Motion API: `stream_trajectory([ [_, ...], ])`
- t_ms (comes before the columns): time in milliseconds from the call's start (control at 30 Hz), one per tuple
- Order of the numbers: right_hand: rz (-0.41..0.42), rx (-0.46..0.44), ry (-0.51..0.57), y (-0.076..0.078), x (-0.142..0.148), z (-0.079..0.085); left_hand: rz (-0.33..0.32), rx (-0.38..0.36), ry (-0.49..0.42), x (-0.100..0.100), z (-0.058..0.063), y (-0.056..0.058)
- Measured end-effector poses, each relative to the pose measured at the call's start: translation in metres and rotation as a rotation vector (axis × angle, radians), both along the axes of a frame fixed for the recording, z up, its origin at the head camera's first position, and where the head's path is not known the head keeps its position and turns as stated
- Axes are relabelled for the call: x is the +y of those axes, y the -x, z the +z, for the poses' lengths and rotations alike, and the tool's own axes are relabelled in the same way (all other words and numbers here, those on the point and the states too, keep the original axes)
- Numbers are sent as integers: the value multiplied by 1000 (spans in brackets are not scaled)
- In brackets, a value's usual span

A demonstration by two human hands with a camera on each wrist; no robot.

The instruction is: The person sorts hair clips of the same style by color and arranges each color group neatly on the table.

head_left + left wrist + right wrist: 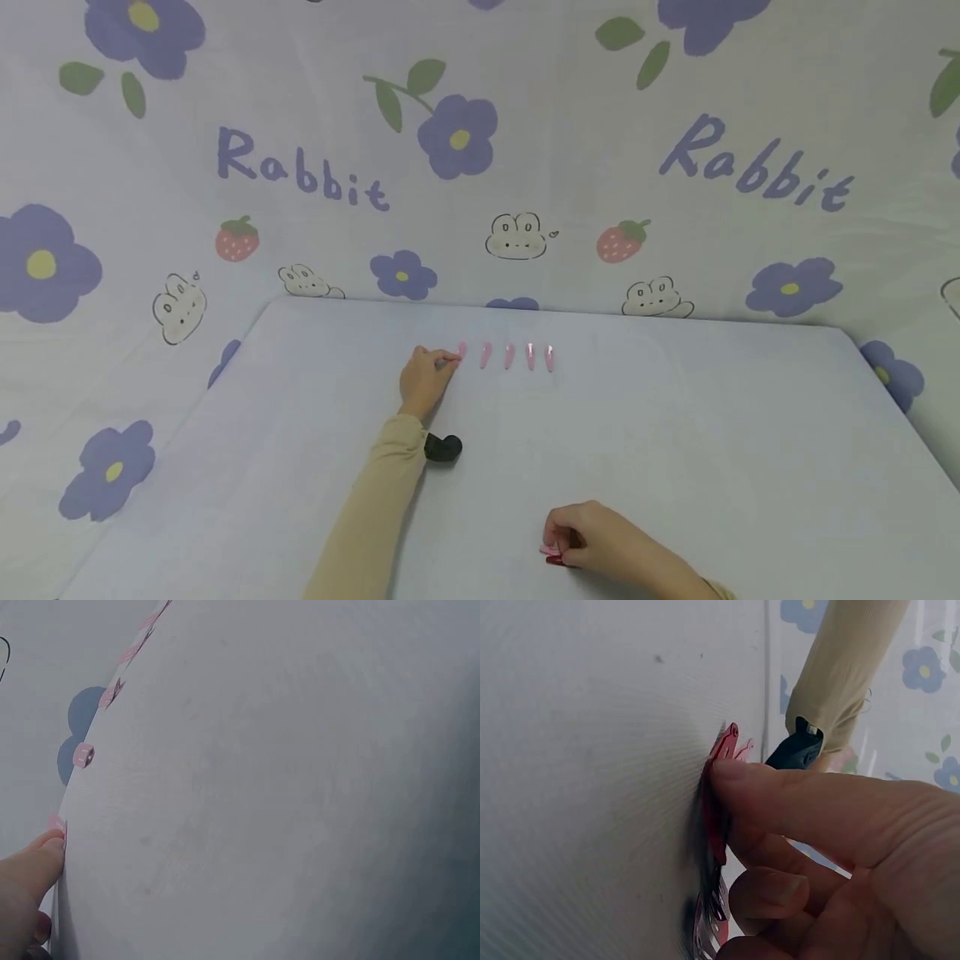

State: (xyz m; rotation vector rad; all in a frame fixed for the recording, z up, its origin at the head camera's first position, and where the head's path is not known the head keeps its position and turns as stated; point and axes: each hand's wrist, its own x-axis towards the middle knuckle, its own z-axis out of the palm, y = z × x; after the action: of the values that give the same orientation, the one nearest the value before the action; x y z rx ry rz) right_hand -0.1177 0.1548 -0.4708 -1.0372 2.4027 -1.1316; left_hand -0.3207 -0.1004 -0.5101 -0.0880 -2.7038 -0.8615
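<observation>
Far out on the white table, my left hand (426, 382) pinches the end of a pink snap hair clip (462, 349) between thumb and finger. That clip is at the left end of a row; several more pink hair clips (509, 357) lie side by side to its right. My right hand (596, 537), low over the near part of the table, grips a dark red hair clip (718, 817) by the thumb. Behind the red one shows a pink hair clip (744, 750). Further clips (711, 926) sit below, partly hidden by the curled fingers.
The white tabletop (712, 433) ends at a back edge just beyond the row. Behind it hangs a white cloth (570, 150) printed with flowers, rabbits and strawberries. A black wrist camera (444, 448) juts out from the left sleeve (375, 508).
</observation>
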Motion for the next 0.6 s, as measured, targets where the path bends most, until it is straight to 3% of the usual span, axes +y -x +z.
stream_trajectory([
  [200, 3, 37, -32, -2, -2, 0, 0, 15, 2, -1, -3, 0],
  [400, -34, -25, -73, -4, -2, 0, 5, -6, 11, 0, -4, 0],
  [600, -44, -62, -35, -3, -3, 2, 12, -14, 11, 0, -2, 0],
])
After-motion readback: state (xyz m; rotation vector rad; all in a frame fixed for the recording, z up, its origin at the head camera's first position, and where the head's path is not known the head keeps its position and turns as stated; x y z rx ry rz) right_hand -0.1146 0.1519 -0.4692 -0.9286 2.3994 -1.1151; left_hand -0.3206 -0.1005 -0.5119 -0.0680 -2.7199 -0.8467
